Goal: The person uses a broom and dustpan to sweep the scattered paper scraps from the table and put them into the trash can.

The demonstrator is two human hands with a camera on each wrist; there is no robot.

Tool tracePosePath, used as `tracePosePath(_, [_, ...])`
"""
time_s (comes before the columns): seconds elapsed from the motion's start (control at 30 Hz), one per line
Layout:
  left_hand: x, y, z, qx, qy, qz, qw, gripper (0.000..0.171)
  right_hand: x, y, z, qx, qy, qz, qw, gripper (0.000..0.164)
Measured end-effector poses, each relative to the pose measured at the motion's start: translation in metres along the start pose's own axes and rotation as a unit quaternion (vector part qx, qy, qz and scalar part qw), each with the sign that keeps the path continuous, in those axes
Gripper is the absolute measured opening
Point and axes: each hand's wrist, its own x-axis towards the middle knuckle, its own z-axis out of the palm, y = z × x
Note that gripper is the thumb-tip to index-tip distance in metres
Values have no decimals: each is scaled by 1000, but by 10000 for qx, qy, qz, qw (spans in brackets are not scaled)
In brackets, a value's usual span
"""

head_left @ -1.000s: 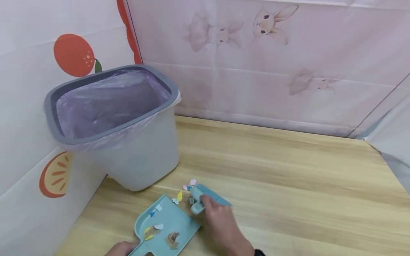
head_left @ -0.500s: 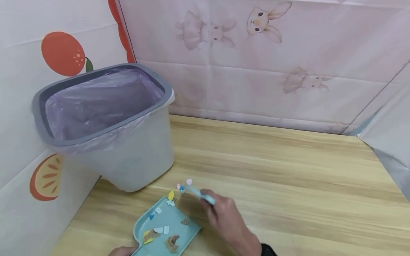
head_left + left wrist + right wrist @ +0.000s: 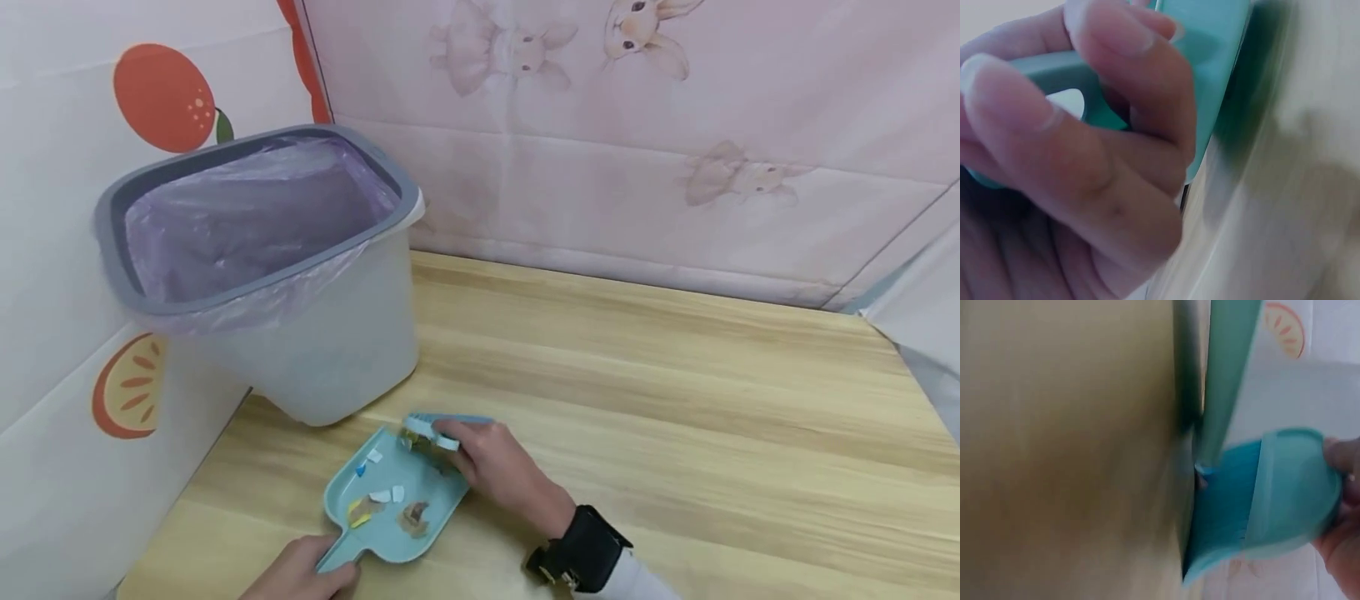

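My left hand (image 3: 303, 568) grips the handle of a teal dustpan (image 3: 386, 537) low over the wooden table, fingers curled round it in the left wrist view. On the pan lie paper scraps in white, blue, yellow and brown, among them a torn brown scrap (image 3: 413, 518). My right hand (image 3: 498, 467) pinches a small teal hand brush (image 3: 431, 429) at the pan's far front lip. In the right wrist view the blue bristles (image 3: 1225, 494) touch the table beside the pan's edge, with small bits against them. The brush partly hides the scraps at the lip.
A grey-rimmed bin (image 3: 352, 333) with a purple liner bag (image 3: 255, 221) stands just behind the dustpan, at the left. Printed cloths cover the walls left and behind. The wooden table (image 3: 675, 400) extends to the right.
The brush has swept left and toward the pan, from beyond the scraps to the lip. Several scraps from the table are now on the pan or under the brush. More of both hands shows.
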Motion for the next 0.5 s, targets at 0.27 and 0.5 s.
tracePosePath(0.27, [0,13,4,163,346,370,9986,12,-14,-25,-13,1455,312,-232,9886,16])
tracePosePath(0.5, [-5,15,6,-59,426,208,9989,10,-12,-13,-36,1330,1455,30,9804,20])
